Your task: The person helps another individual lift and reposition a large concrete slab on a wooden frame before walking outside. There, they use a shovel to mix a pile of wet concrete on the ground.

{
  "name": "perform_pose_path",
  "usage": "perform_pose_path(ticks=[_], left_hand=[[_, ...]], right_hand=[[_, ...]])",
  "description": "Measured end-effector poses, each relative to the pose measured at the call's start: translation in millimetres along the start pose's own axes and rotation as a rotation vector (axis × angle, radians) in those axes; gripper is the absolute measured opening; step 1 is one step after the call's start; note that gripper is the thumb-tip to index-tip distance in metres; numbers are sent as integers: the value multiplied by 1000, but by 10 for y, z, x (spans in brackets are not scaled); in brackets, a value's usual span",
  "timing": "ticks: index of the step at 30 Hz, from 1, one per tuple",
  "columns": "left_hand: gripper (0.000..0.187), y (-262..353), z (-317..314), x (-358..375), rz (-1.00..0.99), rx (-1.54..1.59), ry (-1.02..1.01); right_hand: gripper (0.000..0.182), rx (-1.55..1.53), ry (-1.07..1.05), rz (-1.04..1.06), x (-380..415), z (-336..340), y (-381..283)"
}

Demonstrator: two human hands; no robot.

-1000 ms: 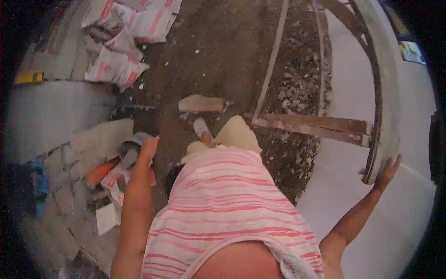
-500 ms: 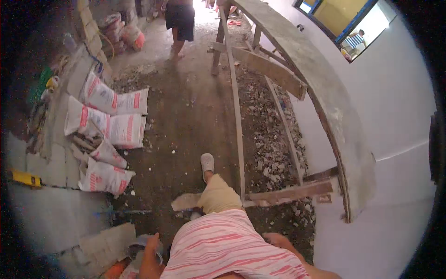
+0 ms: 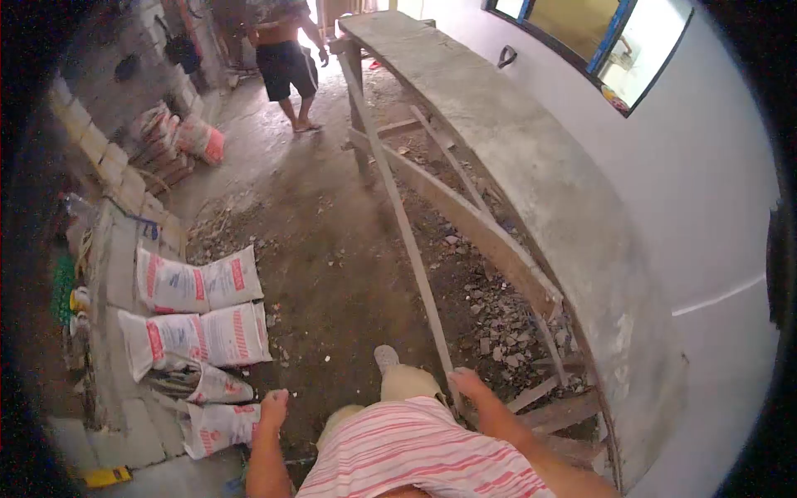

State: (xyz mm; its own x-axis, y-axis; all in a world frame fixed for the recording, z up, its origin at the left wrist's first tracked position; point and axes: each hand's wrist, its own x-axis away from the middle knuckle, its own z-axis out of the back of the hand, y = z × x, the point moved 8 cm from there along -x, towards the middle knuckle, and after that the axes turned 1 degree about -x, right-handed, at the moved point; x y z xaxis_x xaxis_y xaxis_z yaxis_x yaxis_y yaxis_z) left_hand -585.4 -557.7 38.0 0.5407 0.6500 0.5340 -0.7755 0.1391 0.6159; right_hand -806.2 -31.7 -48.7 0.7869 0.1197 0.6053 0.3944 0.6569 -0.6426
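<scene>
My left hand (image 3: 275,407) hangs in front of me with its fingers curled in and nothing showing in them. Close by on its left are a white and red sack (image 3: 217,427) and a rolled-down sack (image 3: 220,383). My right hand (image 3: 469,384) is at the lower part of a slanting wooden strip (image 3: 404,220) and overlaps its edge in this view. Its fingers are turned down and mostly hidden behind the back of the hand. One shoe (image 3: 385,358) shows ahead of my body on the dirt floor (image 3: 324,274).
A long concrete slab (image 3: 531,158) on timber supports runs along the right, with a plank (image 3: 473,220) and rubble (image 3: 506,332) beneath. More full sacks (image 3: 199,278) lie on the left by the block wall (image 3: 116,290). A person (image 3: 286,70) stands farther ahead.
I have moved forward, and the sacks and slab appear nearer and lower. Both my hands have risen farther into view. The person ahead shows more fully, farther left.
</scene>
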Motion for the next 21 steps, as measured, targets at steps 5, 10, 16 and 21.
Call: perform_pose_path(ticks=[5,10,16,21], left_hand=[[45,758,185,-625,-135,-103,-20],[46,849,212,-1203,-422,-363,-137],[36,1534,13,-1926,-289,-61,-495],[49,3434,-75,-1436,-467,386,-909]], right_hand=[[32,190,-131,-194,-251,170,-265],[27,716,-99,198,-429,-83,109],[30,442,81,-186,-47,-493,497],[48,120,403,-434,788,-847,-224]])
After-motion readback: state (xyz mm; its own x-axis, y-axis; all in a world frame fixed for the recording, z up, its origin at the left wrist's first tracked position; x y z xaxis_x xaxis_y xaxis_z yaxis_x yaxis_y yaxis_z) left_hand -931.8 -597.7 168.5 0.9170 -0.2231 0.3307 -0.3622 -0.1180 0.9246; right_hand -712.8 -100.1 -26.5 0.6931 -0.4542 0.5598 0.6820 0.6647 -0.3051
